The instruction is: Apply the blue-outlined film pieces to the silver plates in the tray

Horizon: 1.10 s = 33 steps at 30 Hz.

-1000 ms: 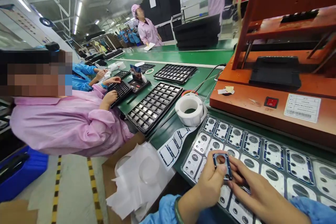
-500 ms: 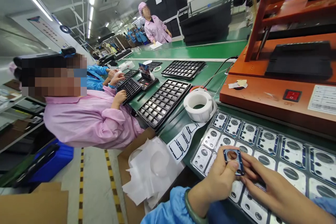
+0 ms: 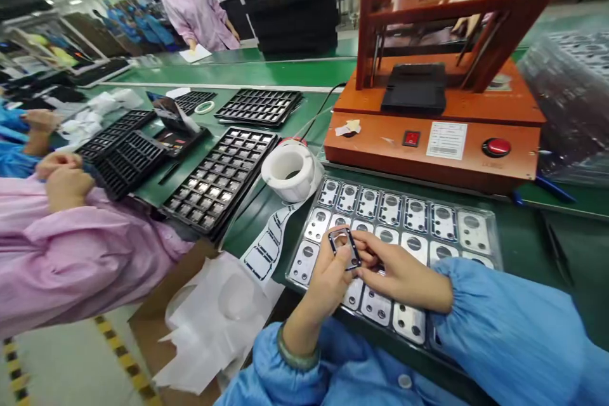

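Note:
My left hand [image 3: 327, 279] is closed round a small metal plate [image 3: 353, 252] with a large round hole and a dark blue border, its thumb pressed on the face. At the plate's right edge, the bent fingers of my right hand [image 3: 399, 271] grip it too. Both hands are above a clear plastic tray [image 3: 497, 242] of similar plates in rows; several in the back row carry dark blue borders. Left of the tray lies a strip of dark frame-shaped stickers [image 3: 264, 248], running from a white roll [image 3: 290, 171].
An orange press [image 3: 371, 139] with a red button stands behind the tray. Black compartment trays [image 3: 221, 181] lie to the left, beside a co-worker in a pink sleeve [image 3: 71, 235]. Crumpled backing paper [image 3: 214, 317] fills a cardboard box [image 3: 157, 311]. Tweezers [image 3: 556, 247] lie at right.
My view has swung to the right, bringing the whole press and my right sleeve into sight. Both hands stay on the plate, which is tilted a little differently.

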Each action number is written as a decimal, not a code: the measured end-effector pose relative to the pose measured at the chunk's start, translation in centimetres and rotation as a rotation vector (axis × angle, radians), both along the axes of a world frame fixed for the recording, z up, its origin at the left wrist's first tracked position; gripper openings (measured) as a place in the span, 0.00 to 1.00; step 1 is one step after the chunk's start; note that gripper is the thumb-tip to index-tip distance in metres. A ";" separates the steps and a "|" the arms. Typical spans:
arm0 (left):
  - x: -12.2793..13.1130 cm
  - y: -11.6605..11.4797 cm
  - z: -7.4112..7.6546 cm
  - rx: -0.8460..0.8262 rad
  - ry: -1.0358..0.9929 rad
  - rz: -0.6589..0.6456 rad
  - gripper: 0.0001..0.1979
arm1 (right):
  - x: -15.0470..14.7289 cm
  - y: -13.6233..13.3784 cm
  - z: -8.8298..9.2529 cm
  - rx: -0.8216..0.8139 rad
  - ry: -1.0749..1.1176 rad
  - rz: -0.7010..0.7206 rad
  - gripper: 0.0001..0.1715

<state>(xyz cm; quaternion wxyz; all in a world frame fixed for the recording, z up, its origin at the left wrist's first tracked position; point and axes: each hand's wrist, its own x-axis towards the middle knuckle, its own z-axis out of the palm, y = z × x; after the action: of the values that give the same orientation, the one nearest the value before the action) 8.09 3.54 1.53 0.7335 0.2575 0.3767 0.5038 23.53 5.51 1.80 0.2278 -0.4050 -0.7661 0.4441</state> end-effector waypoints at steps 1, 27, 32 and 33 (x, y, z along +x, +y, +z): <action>0.0 0.0 0.1 -0.004 0.001 -0.002 0.19 | 0.0 0.1 0.1 -0.002 -0.003 0.000 0.29; -0.1 0.1 -1.9 0.193 0.070 -0.030 0.17 | 1.0 -0.4 3.0 0.064 0.166 -0.364 0.13; -0.1 0.0 -1.5 0.236 0.082 -0.092 0.14 | 8.3 -0.9 4.1 0.076 -0.091 -0.884 0.20; -0.2 -0.1 -1.5 0.247 0.084 -0.106 0.14 | 9.8 -1.0 3.9 0.063 -0.144 -0.998 0.22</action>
<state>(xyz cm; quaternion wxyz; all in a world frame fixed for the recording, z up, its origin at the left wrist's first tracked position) 7.92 3.45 0.00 0.7053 0.3863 0.3282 0.4955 33.28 4.50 5.68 0.3711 -0.7445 -0.5056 0.2287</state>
